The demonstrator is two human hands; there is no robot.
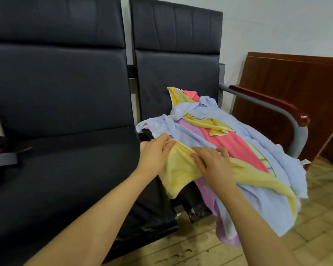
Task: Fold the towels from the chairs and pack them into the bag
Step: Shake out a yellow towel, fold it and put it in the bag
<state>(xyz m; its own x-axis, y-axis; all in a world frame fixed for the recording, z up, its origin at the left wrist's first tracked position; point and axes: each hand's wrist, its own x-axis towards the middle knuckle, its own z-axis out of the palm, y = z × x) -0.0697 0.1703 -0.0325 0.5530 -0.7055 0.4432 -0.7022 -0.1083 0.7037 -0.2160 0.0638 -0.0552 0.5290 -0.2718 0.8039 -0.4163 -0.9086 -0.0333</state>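
- On the right-hand chair seat (183,191), at its front left corner, lies the pale yellow towel (181,169) you are working: soft, crumpled, one end drooping over the seat's front edge, the rest running right along the front of the pile.
- Your left hand (155,152) grips the towel's upper left edge, thumb and fingers curled round a bunched fold.
- Your right hand (212,164) rests on top of the same towel just beside the left, fingers bent and pressing into the cloth; whether they actually pinch it you cannot tell from this view.
- Behind your hands the heap of towels (229,135) covers most of that seat: light blue ones, a coral pink one, a lilac one hanging off the front, a deeper yellow one with a white stripe near the backrest.
- Left of it, the neighbouring black padded chair (65,131) holds a dark strap (2,159) at its far left edge.
- At the right, a grey metal armrest (288,112) with a reddish wooden cap borders the heap.
- Beyond it a brown wooden panel (296,89) leans against the white wall (277,25).
- Below, the floor (219,246) is pale wood parquet, scuffed and spotted.
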